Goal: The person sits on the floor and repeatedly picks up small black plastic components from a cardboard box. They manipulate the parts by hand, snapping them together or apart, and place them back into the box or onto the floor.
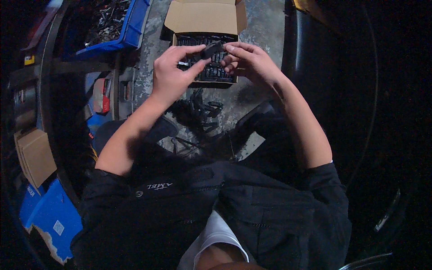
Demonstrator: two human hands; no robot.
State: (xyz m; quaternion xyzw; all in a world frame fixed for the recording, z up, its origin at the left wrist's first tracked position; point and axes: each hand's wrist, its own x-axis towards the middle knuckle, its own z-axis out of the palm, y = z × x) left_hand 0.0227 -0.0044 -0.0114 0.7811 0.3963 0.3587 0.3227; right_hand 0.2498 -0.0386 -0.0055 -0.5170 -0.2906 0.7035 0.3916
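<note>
The small black part [210, 49] sits between both hands, held above the open cardboard box [206, 18] in the head view. Its long axis runs slantwise, from lower left up to the right, with the lower end pinched between the thumb and fingers of the left hand [170, 74] and the upper end touched by the fingertips of the right hand [249, 60]. The two hands are close together, both closed on the part, so neither is clearly the nearer; the left seems to carry it while the right works at its end. Straight beneath the part, the box holds rows of similar dark pieces, its flaps folded outward. The box rests on a mottled grey concrete floor [256, 27], and a loose heap of black parts [198, 112] lies on that floor between the box and the person's knees. To the left stands a blue bin [130, 31] filled with dark metal bits, with flat cardboard [38, 155] and more blue containers lower down. The surroundings are dim, and the right side falls into darkness.
</note>
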